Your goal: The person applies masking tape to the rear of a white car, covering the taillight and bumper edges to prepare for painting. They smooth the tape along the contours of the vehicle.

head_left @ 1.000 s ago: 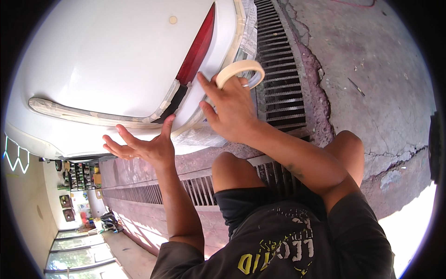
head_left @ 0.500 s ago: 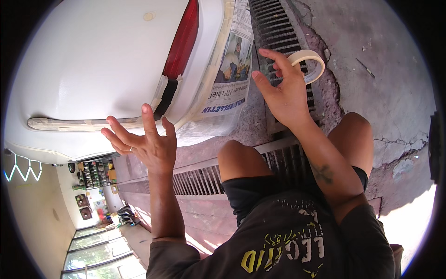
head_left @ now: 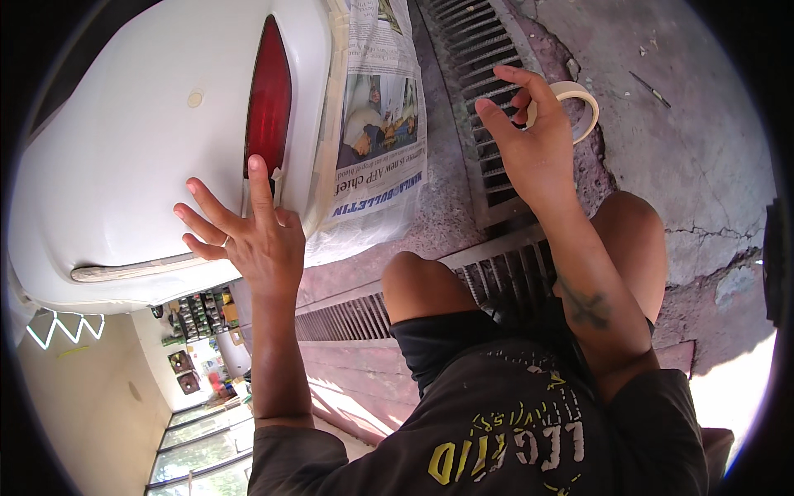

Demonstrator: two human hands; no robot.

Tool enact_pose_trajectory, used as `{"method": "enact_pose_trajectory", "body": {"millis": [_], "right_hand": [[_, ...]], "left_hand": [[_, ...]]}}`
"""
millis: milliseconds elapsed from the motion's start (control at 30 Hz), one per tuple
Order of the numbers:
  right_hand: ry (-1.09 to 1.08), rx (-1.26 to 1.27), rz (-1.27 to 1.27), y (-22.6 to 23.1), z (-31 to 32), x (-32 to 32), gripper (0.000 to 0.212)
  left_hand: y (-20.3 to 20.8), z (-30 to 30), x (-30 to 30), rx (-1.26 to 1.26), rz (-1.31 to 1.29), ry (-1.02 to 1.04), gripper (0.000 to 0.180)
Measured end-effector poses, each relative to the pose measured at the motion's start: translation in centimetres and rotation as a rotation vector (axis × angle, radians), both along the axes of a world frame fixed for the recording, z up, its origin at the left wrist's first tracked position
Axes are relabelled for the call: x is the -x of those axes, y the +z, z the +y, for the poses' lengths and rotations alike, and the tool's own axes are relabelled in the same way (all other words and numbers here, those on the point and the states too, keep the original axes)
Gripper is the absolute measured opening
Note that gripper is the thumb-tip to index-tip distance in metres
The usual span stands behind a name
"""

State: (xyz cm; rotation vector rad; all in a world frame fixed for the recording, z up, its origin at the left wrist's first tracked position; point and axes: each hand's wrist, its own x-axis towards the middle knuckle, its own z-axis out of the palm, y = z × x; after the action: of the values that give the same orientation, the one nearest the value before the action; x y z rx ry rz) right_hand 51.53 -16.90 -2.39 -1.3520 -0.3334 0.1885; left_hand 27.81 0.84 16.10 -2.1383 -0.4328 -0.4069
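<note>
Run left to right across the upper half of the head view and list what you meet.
Beige round spot, red light, newspaper, right hand, tape roll, thin pen-like tool.

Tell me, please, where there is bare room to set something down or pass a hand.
The concrete floor looks bare between the thin dark tool and the right knee. A hand could probably pass between the newspaper and the right hand, beside the drain grate. It is crowded where the left hand overlaps the red tail light.
</note>
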Motion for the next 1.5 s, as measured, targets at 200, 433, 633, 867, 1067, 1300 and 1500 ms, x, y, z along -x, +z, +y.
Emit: {"method": "enact_pose_trajectory", "body": {"millis": [200,433,633,867,1067,1300,1500], "right_hand": [[0.016,-0.166,0.268,0.3,-1.4,-2.0,0.042],[0.060,-0.245,0.356,1.2,-1.1,-1.5,0.039],[0.095,-0.255,0.368,0.6,-1.5,-1.3,0.035],[0.099,-0.310,0.472,1.9,-2.7,-1.9,0.031],[0.127,-0.248,0.348,-0.3,-1.3,-1.7,0.036],[0.310,-0.010,0.242,-0.2,-0.7,0.4,0.059],[0.428,0.159,-0.044,-2.3,-0.5,0.6,0.075]], "left_hand": [[0.7,-1.2,-3.5,0.012,0.006,0.104,0.108],[1.2,-1.1,-7.3,-0.054,-0.113,0.145,0.110],[4.4,-1.4,-6.0,-0.103,-0.110,-0.201,0.072],[1.5,-0.6,2.0,-0.211,0.220,-0.037,0.044],[-2.6,0.4,4.9,-0.117,0.229,0.313,0.071],[-4.3,1.8,9.8,-0.148,0.071,0.276,0.063],[-4.3,2.5,11.2,-0.210,0.065,0.098,0.063]]}}
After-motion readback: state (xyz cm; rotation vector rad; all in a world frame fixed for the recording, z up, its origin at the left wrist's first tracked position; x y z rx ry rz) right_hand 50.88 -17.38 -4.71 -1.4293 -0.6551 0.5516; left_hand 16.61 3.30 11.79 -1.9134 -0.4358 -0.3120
